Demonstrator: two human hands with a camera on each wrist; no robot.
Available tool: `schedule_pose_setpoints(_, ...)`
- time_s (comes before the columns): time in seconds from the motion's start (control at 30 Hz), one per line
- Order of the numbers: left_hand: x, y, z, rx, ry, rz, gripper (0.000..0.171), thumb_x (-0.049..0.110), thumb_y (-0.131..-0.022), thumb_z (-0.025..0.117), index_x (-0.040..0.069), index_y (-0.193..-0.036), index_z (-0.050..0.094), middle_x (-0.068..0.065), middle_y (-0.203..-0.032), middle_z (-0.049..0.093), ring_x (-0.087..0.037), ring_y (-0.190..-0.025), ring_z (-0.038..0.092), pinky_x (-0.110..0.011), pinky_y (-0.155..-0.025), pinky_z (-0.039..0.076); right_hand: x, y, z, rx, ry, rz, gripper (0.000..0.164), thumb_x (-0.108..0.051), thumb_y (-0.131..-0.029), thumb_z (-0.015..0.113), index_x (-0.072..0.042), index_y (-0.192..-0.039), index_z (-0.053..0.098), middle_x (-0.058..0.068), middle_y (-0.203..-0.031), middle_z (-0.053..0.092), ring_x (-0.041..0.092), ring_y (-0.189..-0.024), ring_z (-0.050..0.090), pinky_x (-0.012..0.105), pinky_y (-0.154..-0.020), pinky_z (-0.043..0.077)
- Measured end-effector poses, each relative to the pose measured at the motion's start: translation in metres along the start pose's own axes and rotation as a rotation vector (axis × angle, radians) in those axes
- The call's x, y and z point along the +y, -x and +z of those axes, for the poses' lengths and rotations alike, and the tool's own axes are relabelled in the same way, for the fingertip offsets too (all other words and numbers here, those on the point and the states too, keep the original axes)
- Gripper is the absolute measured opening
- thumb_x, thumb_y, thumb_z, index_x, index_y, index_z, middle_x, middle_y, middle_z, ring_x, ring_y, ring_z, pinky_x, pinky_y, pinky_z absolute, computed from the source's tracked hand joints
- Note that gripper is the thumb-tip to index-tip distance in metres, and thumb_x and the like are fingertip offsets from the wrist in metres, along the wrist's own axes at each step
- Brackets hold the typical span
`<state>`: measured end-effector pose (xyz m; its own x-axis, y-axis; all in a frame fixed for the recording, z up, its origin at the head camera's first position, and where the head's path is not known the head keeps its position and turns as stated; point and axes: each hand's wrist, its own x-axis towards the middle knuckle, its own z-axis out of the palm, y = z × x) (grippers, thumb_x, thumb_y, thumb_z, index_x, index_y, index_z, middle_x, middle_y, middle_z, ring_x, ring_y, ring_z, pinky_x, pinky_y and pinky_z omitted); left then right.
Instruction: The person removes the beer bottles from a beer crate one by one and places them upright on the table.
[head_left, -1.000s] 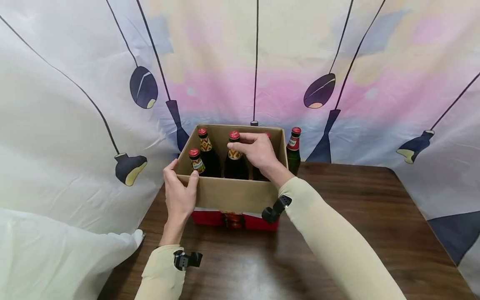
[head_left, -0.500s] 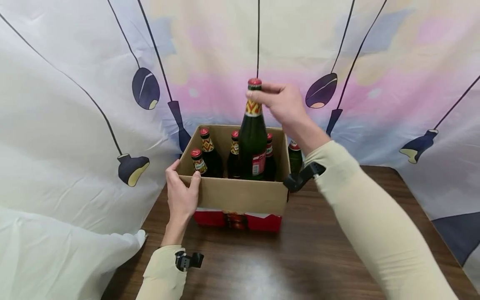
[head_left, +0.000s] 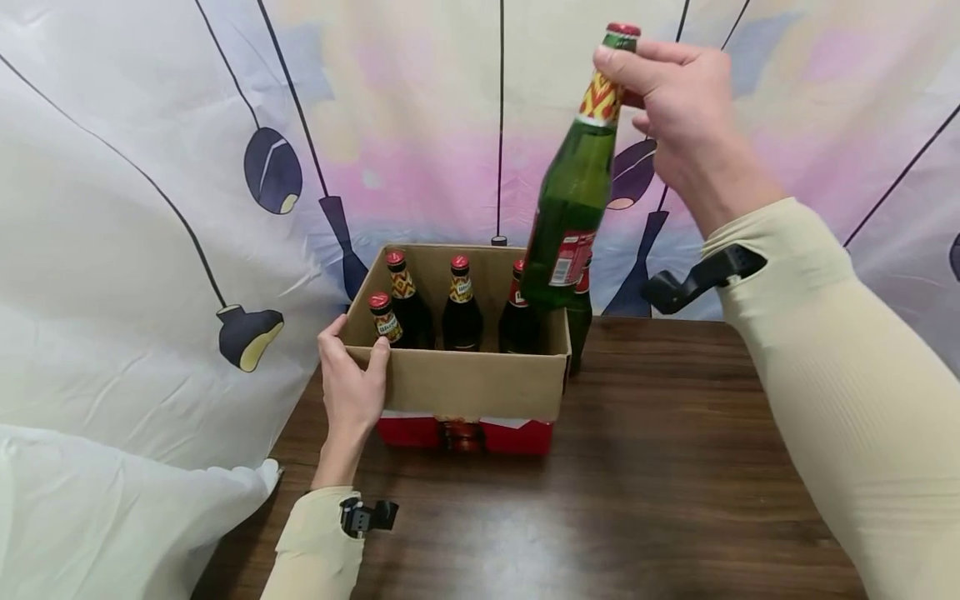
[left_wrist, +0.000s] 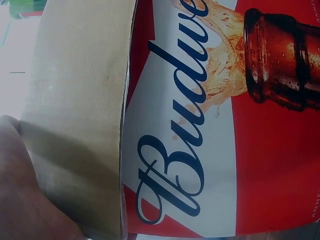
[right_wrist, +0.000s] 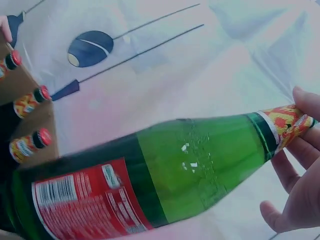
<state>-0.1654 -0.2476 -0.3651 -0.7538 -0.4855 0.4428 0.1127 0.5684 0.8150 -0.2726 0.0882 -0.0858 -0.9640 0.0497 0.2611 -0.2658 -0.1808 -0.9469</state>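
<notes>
My right hand (head_left: 690,108) pinches a green beer bottle (head_left: 573,183) by its neck, just under the red cap. The bottle leans, its base low on the left, overlapping the box's right rear corner in the head view. Its red back label (right_wrist: 90,200) with a barcode faces the right wrist camera. A cardboard beer box (head_left: 472,383) with folded-down flap stands open-topped on the table. My left hand (head_left: 352,392) grips its front left corner, thumb over the rim. Several capped bottles (head_left: 461,312) stand upright inside. The left wrist view shows the box's red printed front (left_wrist: 280,165).
Another green bottle (head_left: 579,333) stands on the brown wooden table (head_left: 660,467), close against the box's right side. A patterned cloth (head_left: 420,108) hangs behind the table, and white fabric (head_left: 127,508) bulges over its left edge.
My right hand has lifted the bottle out of the box, up and to the right, and the bottle has tilted. My left hand stays on the box corner.
</notes>
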Motion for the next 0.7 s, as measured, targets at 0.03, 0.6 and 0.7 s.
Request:
schedule_pose_setpoints(0.03, 0.0, 0.001, 0.0, 0.0, -0.001, 0.001, 0.07, 0.037, -0.099, 0.061, 0.008, -0.157, 0.035, -0.02, -0.155, 0.044, -0.04, -0.137, 0.05, -0.061, -0.108, 0.041, -0.003, -0.001, -0.004, 0.008, 0.0, -0.011, 0.034, -0.023, -0.081, 0.093, -0.012, -0.112, 0.084, 0.0, -0.097, 0.074, 0.014, -0.1, 0.063, 0.029, -0.095, 0.033)
schedule_pose_setpoints(0.6, -0.002, 0.003, -0.006, 0.037, -0.001, -0.013, 0.07, 0.036, -0.098, 0.062, 0.009, -0.157, 0.036, -0.022, -0.154, 0.045, -0.041, -0.135, 0.051, -0.061, -0.106, 0.041, 0.07, -0.013, -0.07, 0.087, 0.3, 0.16, 0.043, -0.028, -0.081, 0.093, -0.021, -0.122, 0.082, -0.011, -0.108, 0.069, 0.009, -0.095, 0.05, 0.021, -0.073, 0.042)
schedule_pose_setpoints(0.7, -0.003, 0.004, -0.006, 0.035, -0.008, -0.014, 0.071, 0.036, -0.098, 0.063, 0.009, -0.157, 0.035, -0.022, -0.155, 0.044, -0.042, -0.135, 0.051, -0.061, -0.105, 0.041, 0.095, -0.01, -0.078, 0.074, 0.372, 0.147, 0.045, -0.032, -0.084, 0.09, -0.021, -0.127, 0.08, -0.012, -0.108, 0.067, 0.009, -0.097, 0.05, 0.022, -0.073, 0.043)
